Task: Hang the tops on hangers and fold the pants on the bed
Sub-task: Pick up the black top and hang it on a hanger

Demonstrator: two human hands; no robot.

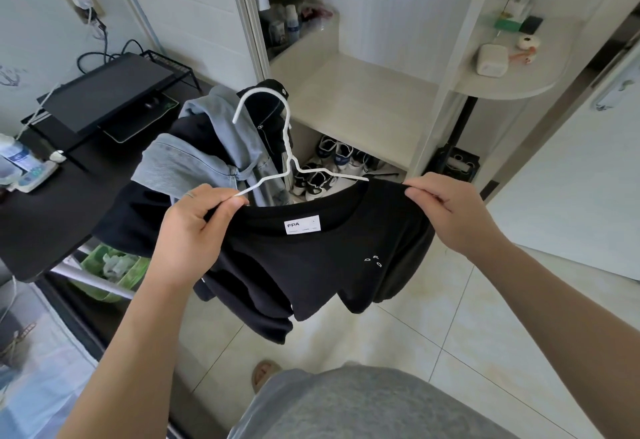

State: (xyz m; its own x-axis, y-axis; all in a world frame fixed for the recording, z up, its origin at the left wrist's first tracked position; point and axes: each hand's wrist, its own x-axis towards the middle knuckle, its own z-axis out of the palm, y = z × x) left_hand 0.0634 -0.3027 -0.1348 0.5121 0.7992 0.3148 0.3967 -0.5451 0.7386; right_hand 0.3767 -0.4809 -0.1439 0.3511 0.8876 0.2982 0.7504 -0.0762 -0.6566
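Note:
A black T-shirt (311,258) with a white neck label hangs in mid-air in front of me. A white wire hanger (287,147) stands upright above its collar, its right arm inside the shirt's shoulder and its left arm bare. My left hand (194,230) pinches the hanger's left end together with the collar's left side. My right hand (453,213) grips the shirt's right shoulder. Behind the shirt lies a pile of clothes: light blue jeans (194,158) and dark garments (266,109).
An open wardrobe (363,92) stands ahead, with shoes (332,161) on its floor. A black desk (41,216) with a monitor (107,92) is at left, a green bin (110,272) beneath it. A rounded shelf (512,71) and a white door (588,161) are at right.

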